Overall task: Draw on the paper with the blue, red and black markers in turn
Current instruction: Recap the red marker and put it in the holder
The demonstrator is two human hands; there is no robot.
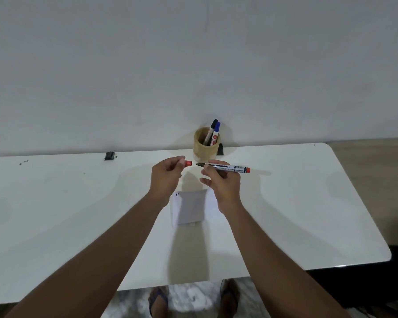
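My right hand (221,180) holds the red marker (230,168) level above the table, its bare dark tip pointing left and its red end pointing right. My left hand (167,174) pinches the red cap (188,163), a short gap away from the tip. Below both hands a small white paper (189,208) lies on the table, with a small blue mark near its top left corner. The blue marker (216,132) and the black marker (211,130) stand capped in a wooden cup (206,148) at the table's back edge.
The white table (78,214) runs against a plain wall. A small black object (109,155) lies at the back left, with a few dark specks (23,162) further left. Another dark item (220,149) sits just behind the cup. My sandalled feet show under the front edge.
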